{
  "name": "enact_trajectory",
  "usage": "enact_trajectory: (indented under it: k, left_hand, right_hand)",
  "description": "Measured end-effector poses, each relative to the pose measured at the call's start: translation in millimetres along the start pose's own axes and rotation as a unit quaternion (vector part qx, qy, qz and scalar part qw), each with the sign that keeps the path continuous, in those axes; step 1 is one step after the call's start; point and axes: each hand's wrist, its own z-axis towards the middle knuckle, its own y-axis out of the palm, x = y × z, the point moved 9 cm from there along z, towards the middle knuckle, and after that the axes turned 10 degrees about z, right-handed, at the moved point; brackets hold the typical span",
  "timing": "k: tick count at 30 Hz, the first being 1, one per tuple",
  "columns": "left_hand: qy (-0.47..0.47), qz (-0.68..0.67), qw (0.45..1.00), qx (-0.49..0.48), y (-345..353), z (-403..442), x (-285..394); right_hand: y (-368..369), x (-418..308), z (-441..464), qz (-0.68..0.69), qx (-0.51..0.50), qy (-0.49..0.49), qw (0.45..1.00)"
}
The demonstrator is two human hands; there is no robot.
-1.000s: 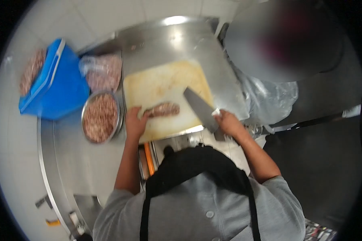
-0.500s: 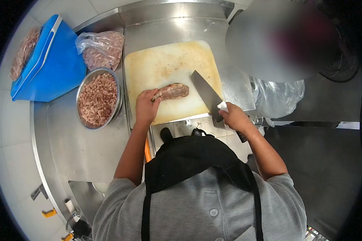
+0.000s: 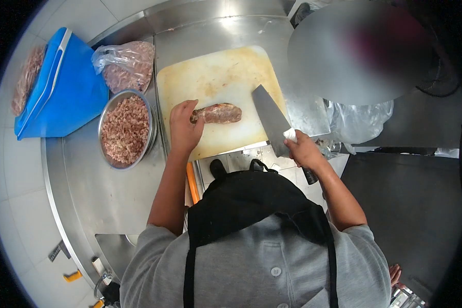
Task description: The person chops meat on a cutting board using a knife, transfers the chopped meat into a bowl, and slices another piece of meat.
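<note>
A long brown piece of meat [image 3: 220, 113] lies crosswise on the stained white cutting board [image 3: 231, 66]. My left hand [image 3: 185, 124] is at its left end, thumb on the near side and fingers on the far side. The fingers partly hide that end. To the right, my right hand [image 3: 304, 152] grips a cleaver [image 3: 272, 115] where the blade meets the dark handle. The broad blade slants over the board's right part, apart from the meat, its tip pointing away from me. Something white [image 3: 290, 135] shows at my right thumb.
Left of the board stands a metal bowl [image 3: 151, 126] of chopped meat [image 3: 124, 129]. Behind it are a clear bag of meat [image 3: 128, 66] and a blue bag [image 3: 66, 97]. Clear plastic [image 3: 359, 123] lies at right. Another person's hand [image 3: 395, 273] shows at lower right. A blurred round shape covers the upper right.
The cleaver has shifted slightly right, farther from the meat. My left fingers have spread a little around the meat's end. Another person's hand has appeared at lower right.
</note>
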Motion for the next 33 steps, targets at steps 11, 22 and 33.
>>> enact_trajectory:
  k: [11,22,33]
  left_hand:
    - [0.053,-0.052,0.992,-0.107,61,-15,46]
    - [-0.219,-0.433,0.837,-0.253,117,-6,-8]
    - [0.086,-0.068,0.977,-0.180,107,-28,43]
  right_hand:
    - [-6,-5,1,-0.149,-0.004,-0.082,0.985]
    - [-9,-15,-7,-0.205,0.055,-0.095,0.973]
    - [28,22,29,-0.283,-0.016,-0.099,0.954]
